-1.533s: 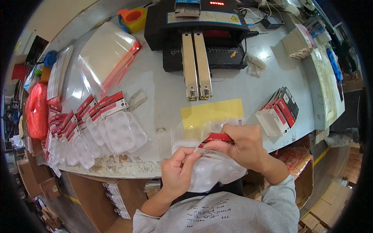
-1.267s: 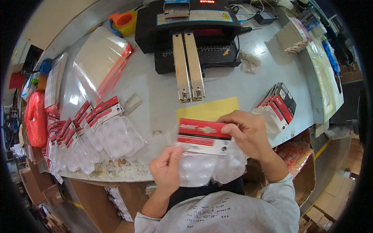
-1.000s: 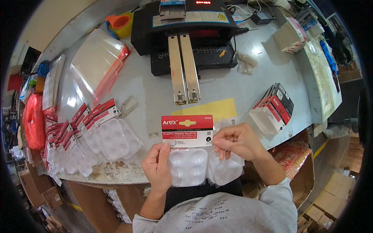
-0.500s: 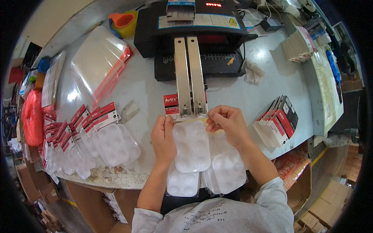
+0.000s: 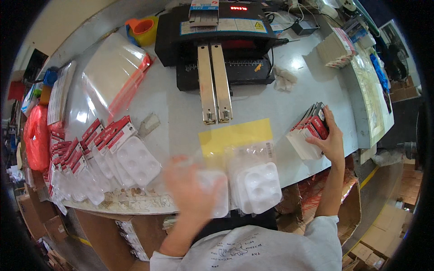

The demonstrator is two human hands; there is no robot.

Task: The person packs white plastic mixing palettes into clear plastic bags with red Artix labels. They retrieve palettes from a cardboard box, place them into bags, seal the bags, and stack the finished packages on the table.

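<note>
At the near edge of the grey table (image 5: 181, 117), the left hand (image 5: 190, 192) is a blur over a clear bagged white paint palette (image 5: 216, 192). It looks to be touching the palette, but the smear makes it impossible to tell whether the fingers are spread or closed on it. Just beside it to the right lies a second bagged palette (image 5: 257, 187), round wells up, its lower end hanging over the table edge. Both packs sit just below a yellow sheet (image 5: 235, 135), and the second one overlaps its lower edge.

Out at the right, the right hand (image 5: 327, 142) rests on a row of red-and-white header cards (image 5: 309, 131) standing on edge. The fingers are together and laid flat along the far side of the row, with the thumb on the near side.

Past the yellow sheet, 2 long metal bars (image 5: 214, 83) run out of a black sealing machine (image 5: 226, 40) with a lit red display. A crumpled white cloth (image 5: 285, 77) lies to its right. An orange tape dispenser (image 5: 143, 29) stands at the far left corner of the machine.

On the left side, finished palette packs with red headers (image 5: 108, 153) lie fanned in an overlapping row. Behind them is a stack of clear bags with red strips (image 5: 113, 77). A red plastic bag (image 5: 36, 135) bulges at the far left edge.
</note>
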